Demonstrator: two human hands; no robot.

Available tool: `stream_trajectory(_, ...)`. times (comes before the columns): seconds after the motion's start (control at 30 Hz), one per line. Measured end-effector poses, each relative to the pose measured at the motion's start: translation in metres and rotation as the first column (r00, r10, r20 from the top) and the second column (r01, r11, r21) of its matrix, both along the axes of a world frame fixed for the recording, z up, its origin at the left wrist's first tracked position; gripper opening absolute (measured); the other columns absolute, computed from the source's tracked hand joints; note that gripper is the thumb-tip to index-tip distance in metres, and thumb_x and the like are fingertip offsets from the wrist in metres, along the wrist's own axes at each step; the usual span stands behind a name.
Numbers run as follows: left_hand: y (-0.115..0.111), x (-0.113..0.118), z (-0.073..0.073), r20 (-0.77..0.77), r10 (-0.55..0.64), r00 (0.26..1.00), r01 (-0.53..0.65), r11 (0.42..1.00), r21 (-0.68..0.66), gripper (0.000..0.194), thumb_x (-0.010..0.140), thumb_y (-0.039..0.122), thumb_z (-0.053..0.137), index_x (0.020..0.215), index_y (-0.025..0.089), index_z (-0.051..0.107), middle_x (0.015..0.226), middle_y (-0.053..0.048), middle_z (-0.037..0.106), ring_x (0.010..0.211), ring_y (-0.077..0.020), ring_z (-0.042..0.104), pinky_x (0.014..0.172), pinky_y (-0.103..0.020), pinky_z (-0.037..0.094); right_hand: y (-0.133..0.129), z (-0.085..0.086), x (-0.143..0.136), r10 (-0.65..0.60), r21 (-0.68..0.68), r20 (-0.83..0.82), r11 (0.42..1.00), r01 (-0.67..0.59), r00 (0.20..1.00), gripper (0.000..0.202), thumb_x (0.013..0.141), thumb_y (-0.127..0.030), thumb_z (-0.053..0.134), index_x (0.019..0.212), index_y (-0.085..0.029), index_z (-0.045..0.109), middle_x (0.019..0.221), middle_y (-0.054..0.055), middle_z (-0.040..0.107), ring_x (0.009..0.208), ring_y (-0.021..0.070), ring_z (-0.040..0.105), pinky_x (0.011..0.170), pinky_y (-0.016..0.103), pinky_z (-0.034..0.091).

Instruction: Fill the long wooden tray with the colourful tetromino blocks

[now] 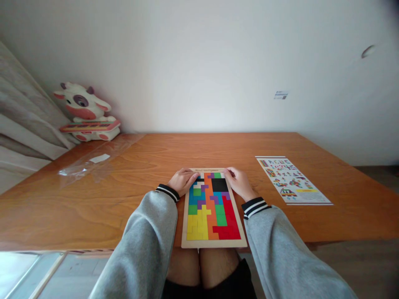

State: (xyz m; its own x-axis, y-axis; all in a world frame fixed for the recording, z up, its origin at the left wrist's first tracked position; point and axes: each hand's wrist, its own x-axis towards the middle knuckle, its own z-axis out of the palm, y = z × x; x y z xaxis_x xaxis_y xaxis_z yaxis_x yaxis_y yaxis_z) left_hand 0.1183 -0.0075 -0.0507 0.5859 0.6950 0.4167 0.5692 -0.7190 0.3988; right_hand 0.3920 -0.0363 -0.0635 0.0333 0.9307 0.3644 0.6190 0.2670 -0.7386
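Note:
A wooden block puzzle board (184, 232) with a pale frame lies at the table's front edge, its near end slightly overhanging. Colourful pieces fill most of it: yellow pieces (197, 226) at lower left, red pieces (230, 222) at lower right, with orange, green, blue and purple ones between. A black patch (220, 185) shows at upper right, and a smaller black-and-white patch at upper left. My left hand (183, 182) is closed at the upper left edge, thumb over the blue pieces. At the upper right corner my right hand (239, 183) is closed on the frame, some fingers hidden.
A printed pattern sheet (293, 180) lies flat at the right. Crumpled clear plastic wrapping (99, 160) is on the left. Behind it stands a toy cow with a keyboard (89, 112), beside a curtain (25, 120). A white wall (199, 74) rises behind the wooden table (131, 216).

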Motion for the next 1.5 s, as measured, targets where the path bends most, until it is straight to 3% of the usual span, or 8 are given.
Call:
stream_trajectory(0.37, -0.018, -0.003, 0.002, 0.152, 0.108, 0.982, -0.098, 0.993, -0.072, 0.041, 0.1, 0.041, 0.035, 0.115, 0.021, 0.067, 0.124, -0.007, 0.068, 0.118, -0.0195, 0.062, 0.105, -0.033, 0.048, -0.024, 0.001, 0.002, -0.057, 0.105, 0.17, 0.994, 0.04, 0.984, 0.026, 0.091, -0.041, 0.05, 0.099, -0.021, 0.065, 0.096, 0.009, 0.067, 0.089, 0.0241, 0.061, 0.084, 0.04, 0.05)
stream_trajectory(0.6, -0.028, -0.008, 0.001, -0.032, 0.174, 0.984, -0.176, 0.983, -0.049, 0.036, 0.097, 0.035, 0.037, 0.121, 0.02, 0.06, 0.111, -0.008, 0.071, 0.102, -0.0213, 0.069, 0.09, -0.032, 0.056, -0.027, 0.0, 0.0, -0.073, 0.094, 0.336, 0.995, 0.044, 0.939, 0.025, 0.092, -0.038, 0.053, 0.105, -0.021, 0.065, 0.101, 0.011, 0.064, 0.093, 0.0263, 0.061, 0.084, 0.04, 0.049)
stream_trajectory(1.0, 0.004, -0.004, -0.009, 0.065, 0.182, 0.981, -0.182, 0.983, 0.001, 0.029, 0.091, 0.022, 0.041, 0.109, 0.02, 0.064, 0.116, -0.01, 0.069, 0.111, -0.0235, 0.065, 0.098, -0.039, 0.053, 0.011, 0.001, -0.012, -0.19, 0.087, 0.409, 0.982, 0.17, 0.893, 0.025, 0.095, -0.034, 0.051, 0.112, -0.019, 0.06, 0.101, 0.012, 0.065, 0.096, 0.0261, 0.063, 0.081, 0.037, 0.05)
stream_trajectory(1.13, 0.017, -0.004, -0.008, 0.209, 0.259, 0.943, -0.244, 0.965, -0.094, 0.024, 0.09, 0.025, 0.047, 0.103, 0.021, 0.067, 0.11, -0.01, 0.068, 0.106, -0.0248, 0.065, 0.097, -0.04, 0.052, 0.03, -0.005, -0.011, -0.161, 0.12, 0.201, 0.983, 0.139, 0.966, 0.029, 0.095, -0.039, 0.048, 0.108, -0.016, 0.06, 0.097, 0.013, 0.066, 0.088, 0.0249, 0.065, 0.083, 0.04, 0.052)
stream_trajectory(1.23, 0.03, -0.006, -0.007, 0.465, 0.415, 0.782, -0.271, 0.899, -0.345, 0.019, 0.086, 0.029, 0.058, 0.101, 0.02, 0.067, 0.104, -0.009, 0.069, 0.095, -0.0226, 0.067, 0.088, -0.036, 0.054, 0.042, -0.007, -0.005, -0.141, 0.07, -0.159, 0.986, 0.153, 0.977, 0.042, 0.09, -0.053, 0.054, 0.111, -0.016, 0.057, 0.098, 0.013, 0.067, 0.087, 0.023, 0.067, 0.084, 0.04, 0.055)
stream_trajectory(1.3, 0.037, -0.009, -0.003, 0.626, 0.559, 0.543, -0.206, 0.812, -0.546, 0.018, 0.085, 0.03, 0.062, 0.098, 0.018, 0.065, 0.1, -0.008, 0.069, 0.085, -0.0185, 0.067, 0.08, -0.031, 0.055, 0.048, -0.007, 0.0, -0.156, -0.002, -0.396, 0.986, 0.169, 0.905, 0.048, 0.086, -0.06, 0.057, 0.109, -0.018, 0.056, 0.102, 0.013, 0.068, 0.093, 0.0223, 0.068, 0.089, 0.04, 0.055)
stream_trajectory(1.4, 0.043, -0.015, 0.01, 0.695, 0.696, 0.178, 0.017, 0.704, -0.71, 0.015, 0.087, 0.027, 0.061, 0.096, 0.016, 0.063, 0.092, -0.006, 0.068, 0.074, -0.0133, 0.065, 0.073, -0.026, 0.054, 0.056, -0.004, 0.006, -0.148, -0.086, -0.67, 0.989, 0.122, 0.728, 0.044, 0.084, -0.061, 0.059, 0.103, -0.021, 0.058, 0.105, 0.01, 0.069, 0.1, 0.0206, 0.068, 0.096, 0.039, 0.053)
stream_trajectory(1.5, 0.044, -0.025, 0.027, 0.628, 0.777, -0.048, 0.221, 0.622, -0.752, 0.013, 0.092, 0.022, 0.05, 0.091, 0.015, 0.061, 0.087, -0.007, 0.068, 0.073, -0.0127, 0.066, 0.071, -0.024, 0.055, 0.06, 0.004, 0.013, -0.153, -0.147, -0.869, 0.988, 0.05, 0.47, 0.035, 0.09, -0.056, 0.055, 0.102, -0.023, 0.06, 0.105, 0.007, 0.071, 0.104, 0.0178, 0.067, 0.1, 0.036, 0.052)
